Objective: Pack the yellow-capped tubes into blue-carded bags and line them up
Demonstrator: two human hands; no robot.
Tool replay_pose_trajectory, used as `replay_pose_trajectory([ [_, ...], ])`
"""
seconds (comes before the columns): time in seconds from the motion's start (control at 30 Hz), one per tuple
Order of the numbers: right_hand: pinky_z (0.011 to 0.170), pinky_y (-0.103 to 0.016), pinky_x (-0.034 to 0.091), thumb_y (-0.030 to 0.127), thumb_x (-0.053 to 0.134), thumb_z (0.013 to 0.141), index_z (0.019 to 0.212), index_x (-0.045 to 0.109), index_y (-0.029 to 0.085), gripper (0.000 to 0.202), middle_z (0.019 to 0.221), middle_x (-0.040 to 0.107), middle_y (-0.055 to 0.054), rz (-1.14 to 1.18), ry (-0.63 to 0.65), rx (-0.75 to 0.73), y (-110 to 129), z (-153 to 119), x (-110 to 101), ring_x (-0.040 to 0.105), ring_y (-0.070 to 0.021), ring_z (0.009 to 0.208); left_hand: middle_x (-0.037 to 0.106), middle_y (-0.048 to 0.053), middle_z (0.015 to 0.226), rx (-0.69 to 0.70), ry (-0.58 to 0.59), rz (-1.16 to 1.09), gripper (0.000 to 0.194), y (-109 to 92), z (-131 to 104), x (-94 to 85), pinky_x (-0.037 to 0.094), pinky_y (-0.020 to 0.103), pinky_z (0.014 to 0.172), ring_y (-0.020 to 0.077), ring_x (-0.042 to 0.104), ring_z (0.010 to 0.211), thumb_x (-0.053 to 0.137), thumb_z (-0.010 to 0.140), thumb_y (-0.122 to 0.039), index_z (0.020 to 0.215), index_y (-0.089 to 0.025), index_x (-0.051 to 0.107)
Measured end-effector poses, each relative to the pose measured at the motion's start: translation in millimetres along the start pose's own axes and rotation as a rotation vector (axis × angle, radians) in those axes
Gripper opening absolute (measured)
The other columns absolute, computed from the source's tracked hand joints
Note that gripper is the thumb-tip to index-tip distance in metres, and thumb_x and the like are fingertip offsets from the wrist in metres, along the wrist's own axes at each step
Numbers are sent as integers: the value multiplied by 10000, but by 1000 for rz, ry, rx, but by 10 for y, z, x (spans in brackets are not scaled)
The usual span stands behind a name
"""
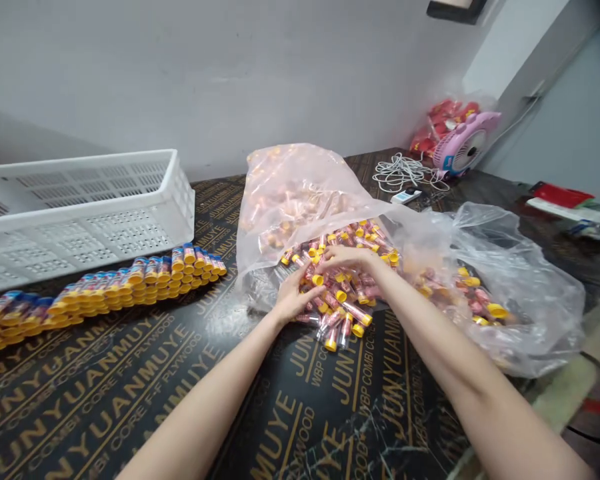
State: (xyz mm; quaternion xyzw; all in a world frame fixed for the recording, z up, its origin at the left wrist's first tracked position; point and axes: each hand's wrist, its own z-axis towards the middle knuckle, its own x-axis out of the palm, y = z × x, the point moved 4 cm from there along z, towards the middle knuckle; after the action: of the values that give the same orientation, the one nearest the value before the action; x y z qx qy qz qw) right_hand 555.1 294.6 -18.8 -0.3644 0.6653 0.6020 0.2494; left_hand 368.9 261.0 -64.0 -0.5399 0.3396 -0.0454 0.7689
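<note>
Many small clear tubes with yellow caps and pink contents point(353, 313) spill from the mouth of a translucent plastic bag point(300, 167) onto the dark printed tabletop point(260, 413). At the left edge of this pile is my left hand point(295, 297), its thumb and fingers apart, touching the tubes. My right hand point(347, 259) reaches over the pile from the right with fingers bent down among the tubes; whether it grips one is hidden. Left of the bag, similar tubes with blue and yellow ends point(135, 277) lie stacked in a long row.
A white perforated crate point(85, 233) stands behind the stacked row. Another clear bag with tubes point(525, 287) lies at right. Farther back are a coiled white cable point(400, 172), a power strip point(406, 195), a pink fan point(465, 147) and a bag of red items point(437, 123).
</note>
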Motion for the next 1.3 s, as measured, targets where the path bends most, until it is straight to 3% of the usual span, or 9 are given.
replay_pose_trajectory([
  [0.2,702,-288,455,513,732,578,645,689,189,334,891,660,-35,-44,127,-16,195,-550,244,589,-228,816,453,101,1404,83,16,-8,776,-102,-457,164,305,392,1080,256,422,1275,625,755,-520,1411,-216,344],
  [0.4,907,-326,411,520,736,561,613,669,172,358,1313,498,-51,-62,171,-41,248,-1135,460,543,-281,1051,426,106,1408,82,45,36,797,-280,-1128,372,296,438,1075,271,394,1277,613,766,-513,1439,-250,277],
  [0.57,1023,-392,328,573,752,523,649,674,166,434,1377,443,-75,-83,188,-62,288,-1615,632,407,-351,1229,343,116,1450,15,83,46,757,-447,-1627,510,233,483,1101,278,287,1343,556,802,-523,1446,-265,255],
  [0.7,1056,-417,303,604,740,557,971,708,177,595,1474,305,-109,-96,186,-112,333,-1940,671,326,-371,1311,212,111,1511,-18,104,73,728,-549,-1853,518,198,483,1117,279,187,1390,547,807,-523,1437,-278,278],
  [0.83,1094,-396,270,661,704,589,1378,431,228,940,1539,116,-108,-112,180,-58,283,-2119,602,279,-359,1352,155,115,1531,-5,127,84,708,-605,-1927,484,199,480,1119,287,156,1400,542,804,-534,1419,-259,322],
  [0.97,1107,-417,247,678,606,700,1401,368,321,822,1556,52,-44,-155,210,4,230,-2260,514,277,-361,1355,193,113,1524,-38,61,112,624,-561,-1873,404,212,478,1111,279,195,1392,482,842,-526,1393,-254,368],
  [1.07,1080,-433,293,655,579,746,1420,296,375,782,1556,64,-40,-202,233,17,236,-2376,472,362,-366,1311,156,92,1543,-84,-11,156,592,-454,-1738,317,171,485,1119,262,160,1406,423,871,-526,1399,-270,348],
  [1.17,1020,-432,372,625,633,721,1445,216,374,873,1547,115,-91,-269,155,18,269,-2371,398,471,-363,1230,130,74,1555,-118,44,199,595,-326,-1562,276,85,502,1128,239,94,1423,360,891,-537,1425,-284,290],
  [1.3,989,-400,408,558,581,805,1438,284,312,742,1448,376,-100,-381,-86,17,304,-1956,249,504,-306,1208,218,67,1535,-110,182,264,558,-236,-1433,287,24,530,1121,220,141,1417,285,906,-553,1401,-301,336],
])
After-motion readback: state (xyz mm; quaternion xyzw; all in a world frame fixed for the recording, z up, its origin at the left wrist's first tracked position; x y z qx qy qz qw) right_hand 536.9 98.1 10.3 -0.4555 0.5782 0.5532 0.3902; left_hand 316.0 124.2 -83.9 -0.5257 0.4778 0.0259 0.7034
